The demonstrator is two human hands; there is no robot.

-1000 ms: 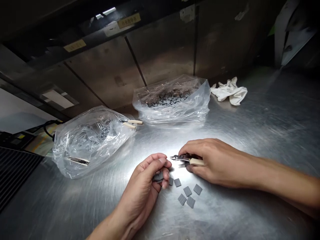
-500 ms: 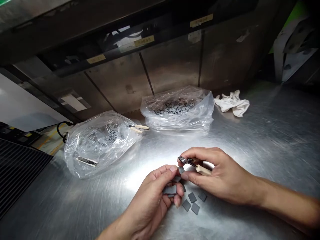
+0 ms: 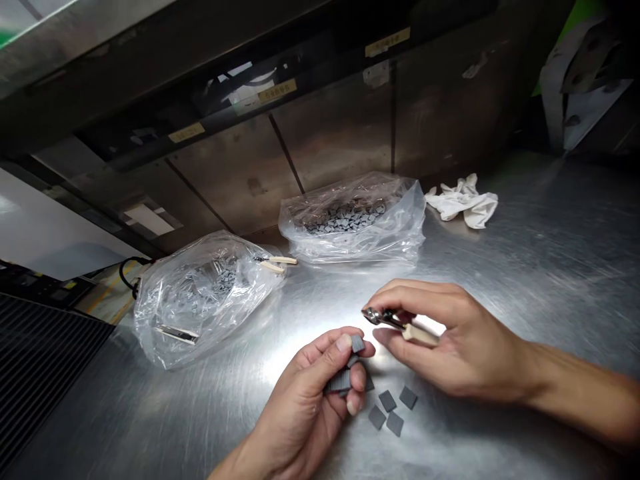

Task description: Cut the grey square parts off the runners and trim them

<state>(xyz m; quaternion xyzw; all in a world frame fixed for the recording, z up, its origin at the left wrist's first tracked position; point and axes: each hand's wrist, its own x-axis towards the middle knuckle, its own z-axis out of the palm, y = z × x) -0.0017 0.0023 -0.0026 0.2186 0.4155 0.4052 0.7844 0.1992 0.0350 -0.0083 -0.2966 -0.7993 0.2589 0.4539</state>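
Note:
Several small square dark grey pieces (image 3: 339, 381) are gathered in the curled fingers of my left hand (image 3: 313, 393). Between its thumb and forefinger, one grey piece (image 3: 357, 343) is pinched and sticks up. My right hand (image 3: 455, 340) is closed around small cutting pliers (image 3: 420, 335) with cream handles; their metal jaws point left, just above and to the right of the pinched piece, apart from it. Below the hands, several loose grey squares (image 3: 387, 401) lie flat on the metal table (image 3: 200, 407).
A clear plastic bag (image 3: 353, 243) full of grey pieces stands against the back panel. Left of it lies another clear bag (image 3: 200, 300) with grey bits, a second cream-handled tool (image 3: 283, 261) at its edge and a flat metal tool (image 3: 177, 334) on it. A white cloth (image 3: 465, 201) lies back right.
The pliers in my right hand have drawn away to the right from the pinched piece. My left hand keeps its hold, with the pinched piece turned a little; the view has shifted slightly.

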